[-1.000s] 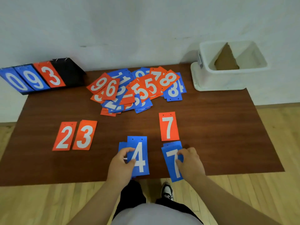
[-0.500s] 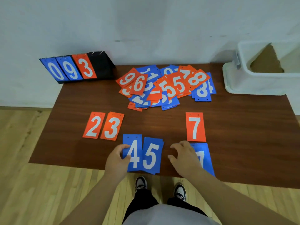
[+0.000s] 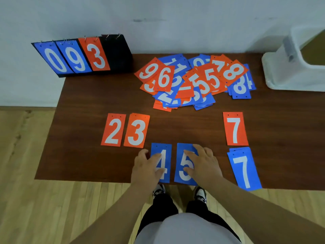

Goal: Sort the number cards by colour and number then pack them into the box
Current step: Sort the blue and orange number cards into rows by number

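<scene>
Near the front edge of the brown table (image 3: pixel 84 155) lie a blue 4 card (image 3: pixel 166 155) and a blue 5 card (image 3: pixel 182 175), side by side. My left hand (image 3: pixel 146 169) rests flat on the left half of the 4. My right hand (image 3: pixel 204 164) lies flat on the right half of the 5. Orange 2 (image 3: pixel 113 132) and orange 3 (image 3: pixel 136 130) sit to the left. An orange 7 (image 3: pixel 235 128) lies to the right, above stacked blue 7 cards (image 3: pixel 244 169). A mixed pile of orange and blue cards (image 3: pixel 193 81) is at the back.
A white box (image 3: pixel 288 71) with brown cardboard inside stands at the back right, partly out of view. A black flip scoreboard (image 3: pixel 84 56) showing 0, 9, 3 leans against the wall at the back left. My feet stand on the wooden floor (image 3: pixel 44 208) below the table edge.
My right hand left the blue 7 stack and moved left onto the blue 5. The 5 now lies apart from the 4, which my left hand still touches. The view shifted left.
</scene>
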`<control>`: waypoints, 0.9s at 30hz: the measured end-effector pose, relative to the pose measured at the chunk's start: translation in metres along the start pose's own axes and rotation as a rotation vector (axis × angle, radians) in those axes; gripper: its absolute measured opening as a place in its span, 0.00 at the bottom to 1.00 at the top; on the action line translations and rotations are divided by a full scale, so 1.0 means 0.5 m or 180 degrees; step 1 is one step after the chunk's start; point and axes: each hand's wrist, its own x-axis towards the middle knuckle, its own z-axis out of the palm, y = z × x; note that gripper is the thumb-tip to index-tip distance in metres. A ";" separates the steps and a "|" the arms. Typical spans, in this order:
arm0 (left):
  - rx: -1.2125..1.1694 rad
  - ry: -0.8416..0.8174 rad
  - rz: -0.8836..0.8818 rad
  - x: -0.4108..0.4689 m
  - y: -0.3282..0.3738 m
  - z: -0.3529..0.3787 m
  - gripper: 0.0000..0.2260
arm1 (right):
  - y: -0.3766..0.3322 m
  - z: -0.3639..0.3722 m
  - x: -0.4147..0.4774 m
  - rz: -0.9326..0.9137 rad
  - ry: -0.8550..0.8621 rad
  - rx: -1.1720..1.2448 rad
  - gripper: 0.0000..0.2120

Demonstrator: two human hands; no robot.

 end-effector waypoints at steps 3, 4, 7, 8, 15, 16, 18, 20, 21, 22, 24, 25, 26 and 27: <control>0.0194 -0.0010 0.0296 0.004 -0.007 -0.007 0.24 | -0.006 -0.003 0.004 0.0082 0.0014 0.0127 0.31; 0.0219 -0.0036 0.0347 0.008 -0.008 -0.013 0.23 | -0.008 -0.004 0.005 0.0107 -0.0006 0.0141 0.32; 0.0239 -0.0110 0.0395 0.022 -0.007 -0.032 0.22 | -0.011 -0.006 0.007 0.0182 0.0029 0.0329 0.32; 0.0182 -0.0127 0.0405 0.031 -0.006 -0.039 0.22 | -0.011 -0.010 0.008 0.0218 0.0100 0.0479 0.32; -0.0298 0.0055 0.0558 0.117 0.038 -0.117 0.24 | 0.017 -0.081 0.024 0.0614 0.0658 0.1398 0.26; -0.0294 0.0073 0.0576 0.133 0.051 -0.128 0.25 | 0.029 -0.094 0.030 0.0624 0.0726 0.1448 0.25; -0.0242 0.0065 0.0574 0.164 0.082 -0.146 0.26 | 0.058 -0.119 0.044 0.0664 0.0838 0.1527 0.21; -0.0221 0.0097 0.0570 0.193 0.116 -0.156 0.26 | 0.095 -0.144 0.058 0.0763 0.0940 0.1787 0.18; -0.0220 0.0128 0.0574 0.206 0.131 -0.158 0.26 | 0.113 -0.156 0.062 0.0856 0.0975 0.1971 0.17; -0.0214 0.0153 0.0579 0.220 0.151 -0.158 0.26 | 0.136 -0.172 0.068 0.0965 0.1014 0.2117 0.16; -0.0189 0.0150 0.0560 0.247 0.193 -0.158 0.27 | 0.189 -0.203 0.081 0.1129 0.1089 0.2206 0.15; -0.0168 0.0143 0.0553 0.264 0.221 -0.157 0.27 | 0.221 -0.218 0.091 0.1177 0.1112 0.2208 0.15; -0.0144 0.0137 0.0542 0.282 0.248 -0.155 0.28 | 0.251 -0.235 0.102 0.1217 0.1125 0.2200 0.16; -0.0130 0.0151 0.0532 0.300 0.277 -0.154 0.28 | 0.279 -0.252 0.116 0.1262 0.1164 0.2186 0.16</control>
